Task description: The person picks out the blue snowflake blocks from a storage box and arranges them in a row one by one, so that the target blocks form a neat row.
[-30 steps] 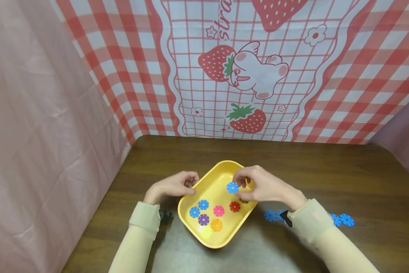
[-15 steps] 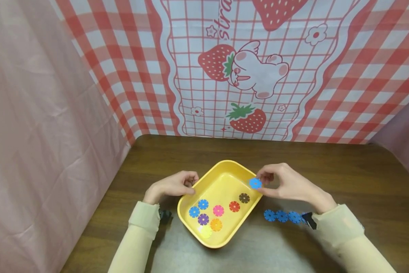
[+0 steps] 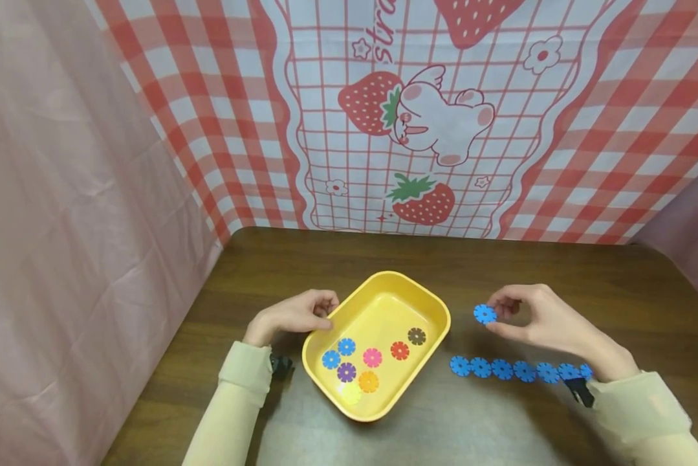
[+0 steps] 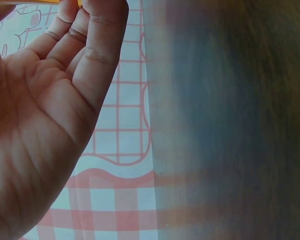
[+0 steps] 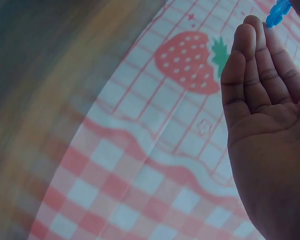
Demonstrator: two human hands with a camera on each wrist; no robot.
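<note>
Between thumb and fingertips, my right hand pinches a blue notched plastic disc above the table, right of the yellow tray. In the right wrist view the same blue disc shows edge-on at the fingertips. My left hand grips the tray's left rim, fingers curled; only a strip of yellow tray shows in the left wrist view. Inside lie blue discs, a purple disc, yellow disc, orange disc, pink disc, red disc and brown disc.
A row of several blue discs lies on the wooden table below my right hand, its right end partly hidden by the wrist. Behind the table hangs a red-and-white checked strawberry cloth; a pink curtain hangs at left.
My right hand has carried the blue disc out of the tray to the right, over the table. More of the blue row and the brown disc now show. The left hand stays put.
</note>
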